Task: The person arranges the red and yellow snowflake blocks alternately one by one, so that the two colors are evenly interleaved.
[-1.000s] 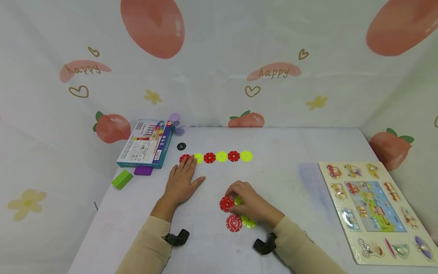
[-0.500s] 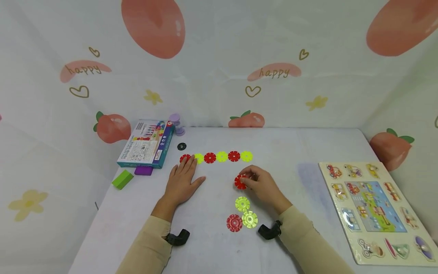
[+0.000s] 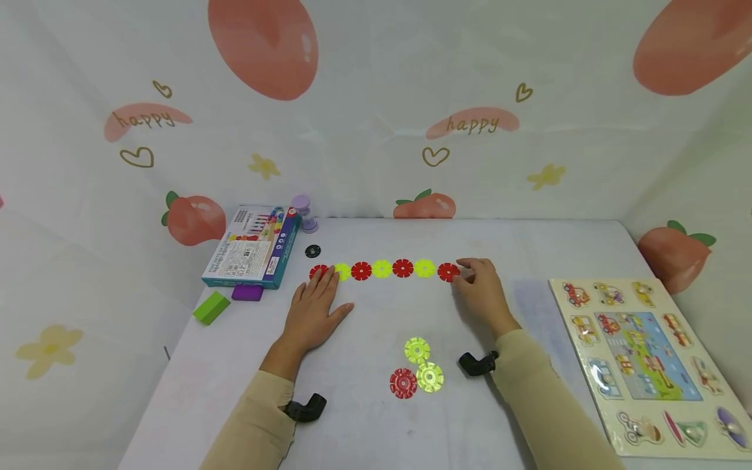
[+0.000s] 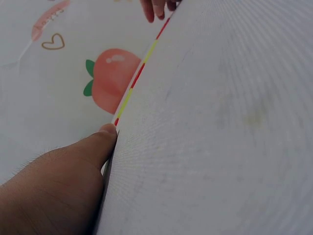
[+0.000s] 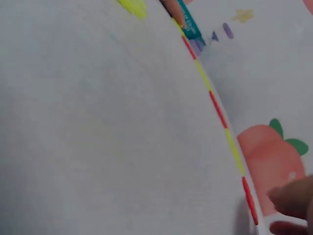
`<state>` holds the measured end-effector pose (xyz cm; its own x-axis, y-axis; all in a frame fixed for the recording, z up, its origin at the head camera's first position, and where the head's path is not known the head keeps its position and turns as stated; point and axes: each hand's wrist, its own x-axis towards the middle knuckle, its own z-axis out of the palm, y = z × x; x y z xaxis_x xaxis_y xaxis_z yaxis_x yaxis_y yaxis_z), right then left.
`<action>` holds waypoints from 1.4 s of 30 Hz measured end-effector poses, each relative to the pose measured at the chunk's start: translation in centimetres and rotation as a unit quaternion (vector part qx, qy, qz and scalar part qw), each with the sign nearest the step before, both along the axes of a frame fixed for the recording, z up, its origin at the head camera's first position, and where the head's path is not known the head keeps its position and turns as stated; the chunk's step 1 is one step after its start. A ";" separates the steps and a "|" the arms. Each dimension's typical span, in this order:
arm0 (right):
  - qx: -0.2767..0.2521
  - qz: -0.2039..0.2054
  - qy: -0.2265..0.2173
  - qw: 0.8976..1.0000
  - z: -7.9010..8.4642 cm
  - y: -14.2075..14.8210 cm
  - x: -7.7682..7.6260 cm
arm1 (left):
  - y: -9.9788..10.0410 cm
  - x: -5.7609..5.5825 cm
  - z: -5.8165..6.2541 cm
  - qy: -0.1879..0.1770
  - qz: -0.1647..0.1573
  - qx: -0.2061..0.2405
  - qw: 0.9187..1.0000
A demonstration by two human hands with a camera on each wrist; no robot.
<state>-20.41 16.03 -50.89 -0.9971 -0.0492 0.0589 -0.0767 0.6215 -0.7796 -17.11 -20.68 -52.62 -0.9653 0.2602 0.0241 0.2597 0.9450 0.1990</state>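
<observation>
A row of alternating red and yellow-green notched plastic discs runs across the table in the head view. My left hand (image 3: 314, 314) lies flat with extended fingers over the row's left end. Its fingertips partly cover a red disc (image 3: 318, 269) and a yellow-green disc (image 3: 342, 271). At the right end, my right hand (image 3: 483, 294) has its thumb and forefinger beside a red disc (image 3: 447, 272). That disc (image 5: 249, 200) lies flat in the right wrist view, and the fingers (image 5: 293, 198) there look apart from it. In the left wrist view, my left thumb (image 4: 100, 144) stretches along the table.
Nearer me lie two yellow-green discs (image 3: 431, 377) and a red disc (image 3: 403, 383). A black disc (image 3: 313, 251), a boxed set (image 3: 249, 248), a purple hourglass (image 3: 304, 214), a purple block (image 3: 247, 293) and a green block (image 3: 211, 308) are left. A wooden puzzle board (image 3: 652, 365) lies right.
My right hand has carried a red disc from the near cluster up and right to the row's right end, where it now lies. My left hand has stayed in place.
</observation>
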 end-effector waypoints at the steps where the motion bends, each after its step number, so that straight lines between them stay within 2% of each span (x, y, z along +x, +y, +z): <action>1: 0.035 0.015 0.018 0.999 0.0 0.0 0.2 | 0.0 0.0 0.0 0.001 -0.002 0.002 1.000; 3: 0.102 0.048 0.044 0.993 -0.1 0.0 0.7 | -0.1 0.0 -0.1 0.004 -0.004 0.003 1.000; 5: 0.165 0.078 0.055 0.982 -0.1 0.0 1.0 | -0.1 -0.1 -0.1 0.007 -0.005 0.002 1.000; 8: 0.228 0.099 0.046 0.968 -0.2 -0.1 1.2 | -0.2 -0.1 -0.2 0.010 -0.003 0.000 1.000; 10: 0.248 0.099 0.033 0.963 -0.3 -0.1 1.2 | -0.2 0.0 -0.2 0.007 -0.003 0.001 1.000; 20: 0.257 0.100 -0.014 0.961 -0.5 -0.3 1.1 | 0.0 -0.1 -0.2 0.001 0.002 -0.004 1.000; 37: 0.252 0.098 -0.011 0.963 -0.5 -0.8 1.3 | 0.0 0.0 -0.2 0.001 0.003 0.000 1.000; 42: 0.211 0.088 -0.002 0.974 -0.3 -0.9 1.6 | 0.0 -0.1 -0.1 -0.001 0.002 0.001 1.000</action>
